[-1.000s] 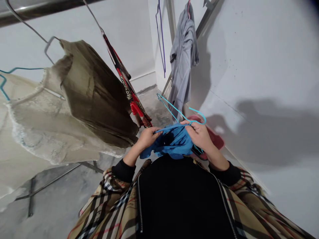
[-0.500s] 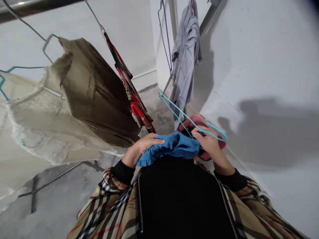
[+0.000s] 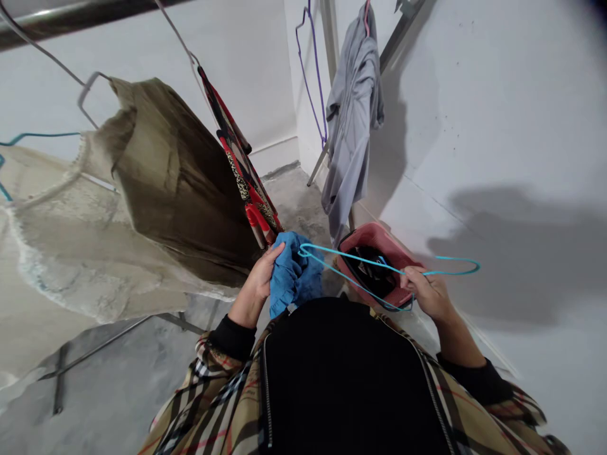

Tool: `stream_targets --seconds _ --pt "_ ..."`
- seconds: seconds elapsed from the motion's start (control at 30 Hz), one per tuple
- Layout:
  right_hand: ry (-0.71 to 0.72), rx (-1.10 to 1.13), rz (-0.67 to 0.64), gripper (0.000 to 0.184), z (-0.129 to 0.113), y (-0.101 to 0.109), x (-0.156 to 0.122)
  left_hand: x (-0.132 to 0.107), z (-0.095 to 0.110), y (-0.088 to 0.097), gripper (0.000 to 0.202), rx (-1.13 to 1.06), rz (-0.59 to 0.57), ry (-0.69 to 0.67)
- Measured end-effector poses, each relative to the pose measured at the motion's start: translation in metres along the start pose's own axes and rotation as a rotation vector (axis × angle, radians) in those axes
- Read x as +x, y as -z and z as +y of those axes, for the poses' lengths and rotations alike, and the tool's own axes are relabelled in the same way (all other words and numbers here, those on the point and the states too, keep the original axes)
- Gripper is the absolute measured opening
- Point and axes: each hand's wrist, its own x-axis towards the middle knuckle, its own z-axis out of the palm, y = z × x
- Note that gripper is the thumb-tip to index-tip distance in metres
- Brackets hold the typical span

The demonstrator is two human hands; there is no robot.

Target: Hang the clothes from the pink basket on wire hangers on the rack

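Observation:
My left hand (image 3: 258, 282) grips a bunched blue cloth garment (image 3: 293, 275) in front of my chest. My right hand (image 3: 422, 292) is farther right and holds a light blue wire hanger (image 3: 365, 261) near its lower edge. The hanger stretches sideways across the top of a pink plastic basket (image 3: 374, 237), close above its rim. Dark items lie inside the basket. The hanger's tip comes very near the blue cloth, but I cannot tell whether they touch.
A grey shirt (image 3: 353, 120) hangs beyond the basket beside a purple hanger (image 3: 308, 69). On the left, a red patterned garment (image 3: 246, 183), an olive-brown garment (image 3: 175, 183) and a frayed beige cloth (image 3: 71, 234) hang from a metal rack (image 3: 95, 338). White walls meet a concrete floor (image 3: 294, 199).
My right hand has moved right and away from the left, drawing the hanger out across the basket. The blue cloth is bunched more tightly in my left hand, and more of the basket shows.

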Motion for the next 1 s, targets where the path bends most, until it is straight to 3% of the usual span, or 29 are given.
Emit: stream_targets --seconds 0.1,0.23,0.3,0.4,0.47,0.5,0.57,0.7,0.77,0.87,0.93,1.0 --pt "0.053 -0.158 -0.062 0.049 -0.004 -0.002 0.003 -0.002 0.001 -0.001 0.041 0.085 0.013 -0.082" --pt "0.176 -0.303 -0.154 0.048 -0.010 -0.031 0.016 -0.005 -0.003 -0.010 0.048 0.322 -0.097 -0.216" --pt "0.210 -0.323 -0.176 0.047 -0.008 -0.053 0.025 -0.009 -0.008 -0.020 0.046 0.510 -0.219 -0.265" --pt "0.233 -0.278 -0.140 0.049 -0.001 -0.086 0.037 -0.017 -0.017 -0.037 0.036 0.925 -0.540 -0.319" --pt "0.245 -0.181 -0.097 0.050 0.003 -0.100 0.043 -0.023 -0.022 -0.044 0.027 1.248 -0.638 -0.422" --pt "0.256 -0.126 -0.079 0.050 0.004 -0.104 0.045 -0.026 -0.022 -0.046 0.023 1.404 -0.602 -0.504" --pt "0.281 -0.051 -0.057 0.050 0.003 -0.105 0.046 -0.032 -0.019 -0.047 0.022 1.647 -0.425 -0.732" --pt "0.345 -0.061 -0.145 0.049 -0.009 -0.093 0.046 -0.038 -0.001 -0.043 0.032 1.814 -0.090 -1.202" --pt "0.392 -0.060 -0.190 0.049 -0.018 -0.087 0.048 -0.038 0.007 -0.040 0.034 1.888 -0.038 -1.212" --pt "0.437 -0.086 -0.188 0.050 -0.029 -0.081 0.054 -0.035 0.009 -0.038 0.034 1.973 -0.064 -1.040" --pt "0.458 -0.161 -0.126 0.045 -0.034 -0.079 0.055 -0.034 0.006 -0.036 0.034 1.958 -0.010 -0.988" --pt "0.489 -0.231 0.036 0.032 -0.033 -0.077 0.052 -0.035 0.002 -0.035 0.032 1.894 0.091 -0.989"
